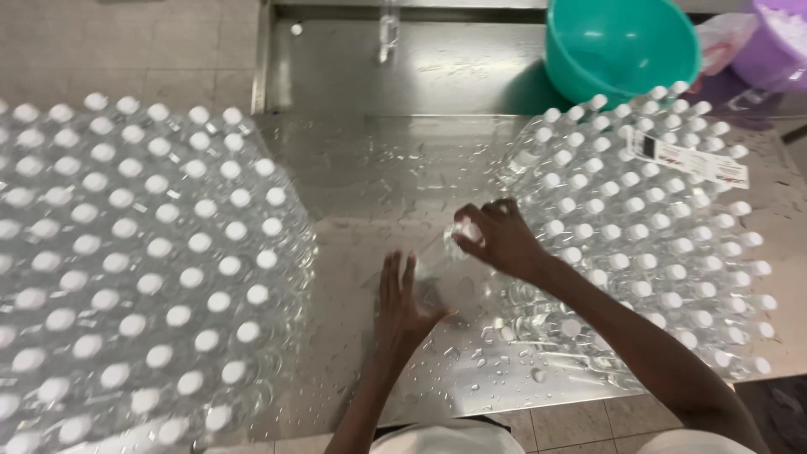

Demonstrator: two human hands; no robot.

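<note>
Bottle: small clear plastic bottle with white cap (450, 252), lying tilted between both hands on the wet table, just left of the right-hand block of bottles; blurred, contents not readable.
Bottle axis: long axis running from lower left to upper right, capped end pointing up and right toward the right hand.
Right hand (503, 238): fingers curled and pinching the capped end of the bottle from above.
Left hand (402, 296): fingers straight and spread a little, palm pressed against the lower body of the bottle; no closed grip.
Left block: large shrink-wrapped block of clear capped bottles (134, 261), upright, round white caps in tidy rows, glossy film over them.
Right block: second block of upright clear bottles with white caps (647, 227), also film-wrapped, a white paper label (691, 160) lying on its top near the far edge.
Table: shiny stainless steel table (378, 176), flat, dotted with water droplets, thickest near the front edge.
Sink: steel sink basin (403, 67) behind the table, with a tap above it.
Basins: round teal plastic bowl (622, 42) tilted at the sink's right end, inside hollow and smooth; purple plastic tub (777, 42) at far right, holding something white.
Floor: pale tiles below the table's front edge.
</note>
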